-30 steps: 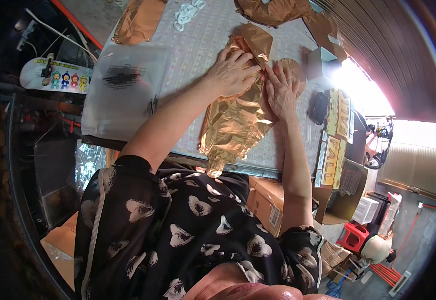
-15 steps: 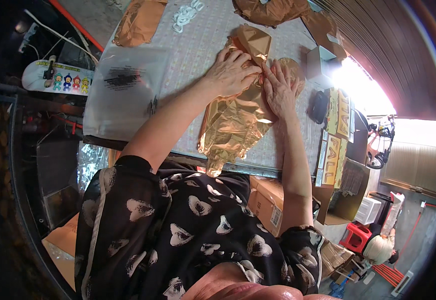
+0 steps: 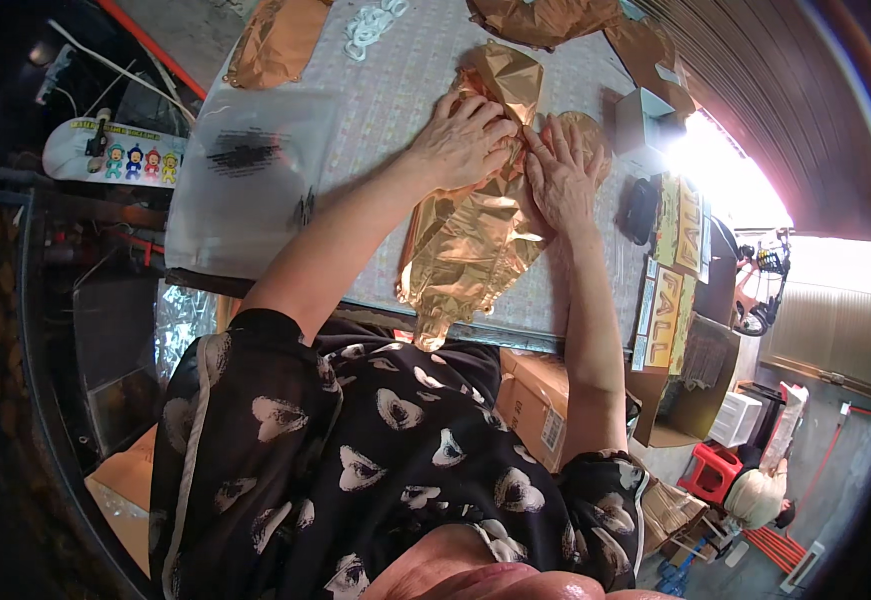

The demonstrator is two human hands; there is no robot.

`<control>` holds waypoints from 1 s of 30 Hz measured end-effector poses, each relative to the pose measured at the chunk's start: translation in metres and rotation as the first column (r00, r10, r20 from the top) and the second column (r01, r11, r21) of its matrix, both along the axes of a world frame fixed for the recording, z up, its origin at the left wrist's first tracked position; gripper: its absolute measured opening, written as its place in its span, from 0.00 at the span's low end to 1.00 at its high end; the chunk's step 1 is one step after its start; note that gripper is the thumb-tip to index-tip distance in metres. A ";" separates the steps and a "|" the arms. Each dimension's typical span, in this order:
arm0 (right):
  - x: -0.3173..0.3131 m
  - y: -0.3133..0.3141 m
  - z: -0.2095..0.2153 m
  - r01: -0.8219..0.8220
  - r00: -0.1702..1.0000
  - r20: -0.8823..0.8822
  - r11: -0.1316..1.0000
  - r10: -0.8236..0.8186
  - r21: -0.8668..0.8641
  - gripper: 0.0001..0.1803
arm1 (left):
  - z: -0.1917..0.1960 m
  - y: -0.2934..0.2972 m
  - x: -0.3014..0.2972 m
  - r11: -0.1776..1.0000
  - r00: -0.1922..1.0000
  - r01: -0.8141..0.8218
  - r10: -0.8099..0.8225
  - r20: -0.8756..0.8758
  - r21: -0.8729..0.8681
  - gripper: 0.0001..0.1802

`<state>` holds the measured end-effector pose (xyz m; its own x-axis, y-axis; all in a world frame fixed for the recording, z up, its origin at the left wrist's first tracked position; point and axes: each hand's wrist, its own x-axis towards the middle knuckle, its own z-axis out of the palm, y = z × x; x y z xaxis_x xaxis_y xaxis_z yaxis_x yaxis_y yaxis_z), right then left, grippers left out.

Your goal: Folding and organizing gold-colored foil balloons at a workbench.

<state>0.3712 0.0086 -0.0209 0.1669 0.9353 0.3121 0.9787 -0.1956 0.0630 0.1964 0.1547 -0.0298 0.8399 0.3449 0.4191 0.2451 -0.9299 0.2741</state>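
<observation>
Both grips are spread flat: the left hand [image 3: 461, 140] and right hand [image 3: 564, 178] are pressed palm-down, side by side, on a gold foil balloon [image 3: 471, 250] laid on the bench [image 3: 396, 95]. Its long axis runs from the near edge away from the person, under both palms. Nothing is clasped.

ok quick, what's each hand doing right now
Left hand: open, pressed flat on the gold foil balloon.
Right hand: open, palm down on the same balloon, holding nothing.
</observation>
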 end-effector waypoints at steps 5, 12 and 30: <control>0.006 0.002 0.009 -0.020 0.999 0.032 0.999 0.021 -0.033 0.24 | 0.000 0.000 0.001 1.000 0.999 0.005 -0.005 0.034 -0.014 0.23; 0.009 0.004 0.017 -0.034 0.998 0.050 0.998 0.036 -0.044 0.24 | 0.004 0.004 0.001 0.999 1.000 0.012 -0.012 0.008 -0.049 0.22; 0.010 0.007 0.009 -0.032 0.997 0.071 0.995 0.038 -0.093 0.26 | 0.006 -0.007 0.013 0.993 0.992 0.110 -0.108 0.070 -0.032 0.25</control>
<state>0.3815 0.0152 -0.0121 0.1138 0.9654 0.2348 0.9770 -0.1516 0.1498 0.2094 0.1476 -0.0242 0.8434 0.2687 0.4653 0.1224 -0.9393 0.3206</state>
